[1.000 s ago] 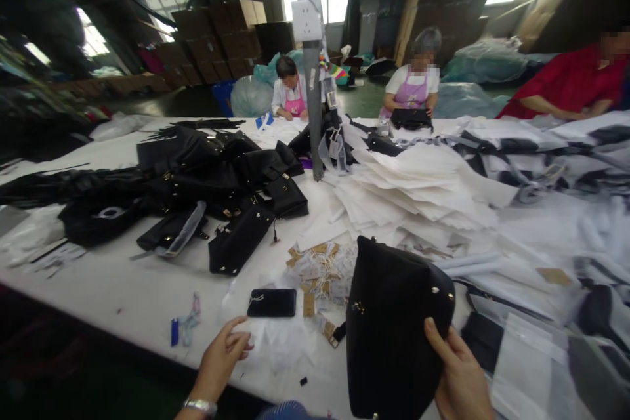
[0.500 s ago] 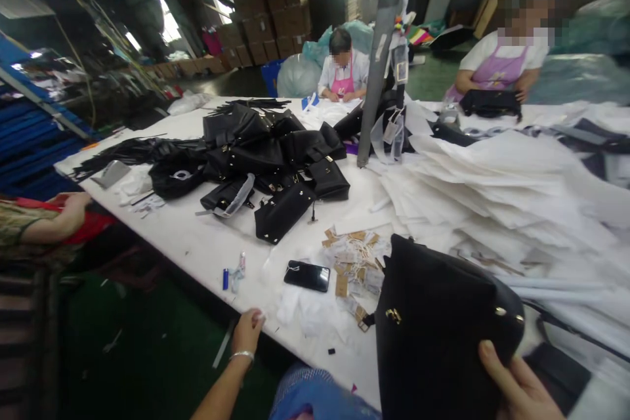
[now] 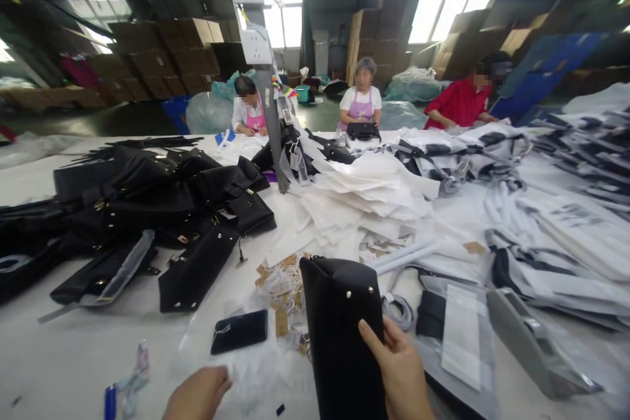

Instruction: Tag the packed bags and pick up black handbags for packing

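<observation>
My right hand [image 3: 401, 374] grips a black leather bag [image 3: 342, 335] with small metal studs, holding it upright near the table's front edge, thumb across its side. My left hand [image 3: 197, 395] rests low on the table edge beside crumpled clear plastic [image 3: 251, 367]; its fingers look curled, with nothing plainly in them. A black phone [image 3: 239, 331] lies just beyond it. Brown paper tags with strings [image 3: 283, 282] are scattered behind the bag.
A heap of black bags [image 3: 147, 210] fills the left of the white table [image 3: 59, 354]. White dust bags [image 3: 364, 193] are piled mid-table around a grey pole with sockets [image 3: 268, 98]. Wrapped bags [image 3: 556, 256] lie right. Three people [image 3: 361, 102] work at the far side.
The view swung left and came back, now further right. The bag in my right hand now shows its narrow side. My left hand has drawn back toward the table's edge.
</observation>
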Demonstrator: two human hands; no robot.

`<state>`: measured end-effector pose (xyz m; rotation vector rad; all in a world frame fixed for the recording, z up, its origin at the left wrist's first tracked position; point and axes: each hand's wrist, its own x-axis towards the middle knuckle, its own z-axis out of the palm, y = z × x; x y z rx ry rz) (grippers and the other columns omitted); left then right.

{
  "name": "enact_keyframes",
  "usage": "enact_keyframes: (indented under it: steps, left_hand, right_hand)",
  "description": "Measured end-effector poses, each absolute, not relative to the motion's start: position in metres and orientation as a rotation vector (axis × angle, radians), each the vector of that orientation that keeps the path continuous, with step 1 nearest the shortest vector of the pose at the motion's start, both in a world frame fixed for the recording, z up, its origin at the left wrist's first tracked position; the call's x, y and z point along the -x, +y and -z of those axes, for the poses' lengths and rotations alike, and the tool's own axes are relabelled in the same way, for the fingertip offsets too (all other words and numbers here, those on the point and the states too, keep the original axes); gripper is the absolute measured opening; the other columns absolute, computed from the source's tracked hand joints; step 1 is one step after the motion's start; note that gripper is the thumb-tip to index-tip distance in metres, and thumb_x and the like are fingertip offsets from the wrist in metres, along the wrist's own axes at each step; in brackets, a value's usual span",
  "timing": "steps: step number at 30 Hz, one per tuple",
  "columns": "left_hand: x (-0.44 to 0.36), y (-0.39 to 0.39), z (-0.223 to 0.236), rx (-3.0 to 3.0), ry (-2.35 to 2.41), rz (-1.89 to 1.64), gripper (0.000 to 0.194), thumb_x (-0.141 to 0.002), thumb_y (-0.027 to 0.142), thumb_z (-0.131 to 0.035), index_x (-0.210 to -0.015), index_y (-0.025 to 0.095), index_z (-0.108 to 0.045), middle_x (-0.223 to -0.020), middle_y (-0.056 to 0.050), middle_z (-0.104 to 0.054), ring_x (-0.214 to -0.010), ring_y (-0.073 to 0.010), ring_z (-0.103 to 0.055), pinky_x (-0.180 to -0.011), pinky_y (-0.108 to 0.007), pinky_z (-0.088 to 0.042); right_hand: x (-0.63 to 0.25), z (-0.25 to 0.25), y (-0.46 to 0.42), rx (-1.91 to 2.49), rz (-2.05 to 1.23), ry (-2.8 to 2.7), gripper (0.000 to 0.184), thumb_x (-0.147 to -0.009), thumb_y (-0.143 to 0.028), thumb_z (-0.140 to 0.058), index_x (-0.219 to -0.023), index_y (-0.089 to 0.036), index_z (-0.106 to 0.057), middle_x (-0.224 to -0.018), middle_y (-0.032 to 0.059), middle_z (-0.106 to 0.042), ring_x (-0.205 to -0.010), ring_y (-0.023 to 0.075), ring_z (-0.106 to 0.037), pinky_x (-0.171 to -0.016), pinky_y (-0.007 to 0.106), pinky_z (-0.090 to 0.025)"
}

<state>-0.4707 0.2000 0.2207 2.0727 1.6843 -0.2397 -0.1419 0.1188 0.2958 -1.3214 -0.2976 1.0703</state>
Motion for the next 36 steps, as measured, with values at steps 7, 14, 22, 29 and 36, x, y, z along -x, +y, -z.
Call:
enact_keyframes:
  steps: [7, 14, 22, 29, 36]
  left_hand:
    - [0.316, 0.221, -0.377, -2.524, 0.846, -0.849, 0.021, -0.091, 0.027, -0.052, -0.109, 0.026, -0.063, -0.1, -0.005, -0.065, -0.092, -0.0182, -0.061, -0.082, -0.028, -0.049]
    - [0.302, 0.237, -0.38, -2.83, 0.708, -0.548, 0.014, -0.089, 0.018, -0.054, -0.096, 0.023, -0.064, -0.092, -0.003, -0.064, -0.082, -0.0176, -0.058, -0.067, -0.027, -0.045]
    - [0.297, 0.255, -0.395, -2.858, 0.481, -0.282, 0.013, -0.088, 0.021, -0.056, -0.078, 0.021, -0.065, -0.083, 0.0, -0.061, -0.071, -0.0121, -0.056, -0.056, -0.022, -0.037]
    - [0.293, 0.241, -0.395, -3.055, 0.375, -0.208, 0.019, -0.093, 0.018, -0.044, -0.082, 0.017, -0.059, -0.082, -0.004, -0.059, -0.07, -0.0162, -0.053, -0.058, -0.025, -0.039]
    - [0.327, 0.205, -0.336, -2.649, 0.428, -0.151, 0.011, -0.092, 0.02, -0.045, -0.086, 0.02, -0.055, -0.087, -0.003, -0.064, -0.073, -0.015, -0.059, -0.063, -0.023, -0.041]
  right_hand:
    - [0.154, -0.295, 0.12, 1.437, -1.032, -0.461, 0.043, -0.067, -0.039, -0.078, -0.104, -0.018, -0.069, -0.106, 0.0074, -0.073, -0.104, 0.0297, -0.064, -0.095, 0.039, -0.05]
    - [0.155, -0.302, 0.114, 1.455, -0.962, -0.489, 0.038, -0.066, -0.041, -0.077, -0.098, -0.02, -0.073, -0.103, 0.0064, -0.075, -0.1, 0.0303, -0.066, -0.091, 0.037, -0.052]
    - [0.152, -0.29, 0.107, 1.636, -0.816, -0.643, 0.035, -0.067, -0.042, -0.075, -0.097, -0.023, -0.074, -0.1, 0.0053, -0.075, -0.096, 0.0316, -0.067, -0.089, 0.038, -0.052]
    - [0.149, -0.293, 0.107, 1.619, -0.851, -0.635, 0.036, -0.071, -0.042, -0.073, -0.1, -0.021, -0.072, -0.103, 0.007, -0.074, -0.1, 0.0321, -0.065, -0.094, 0.042, -0.05]
    - [0.123, -0.292, 0.113, 1.458, -0.89, -0.367, 0.044, -0.067, -0.04, -0.077, -0.103, -0.016, -0.068, -0.104, 0.0085, -0.074, -0.103, 0.0314, -0.065, -0.098, 0.045, -0.049]
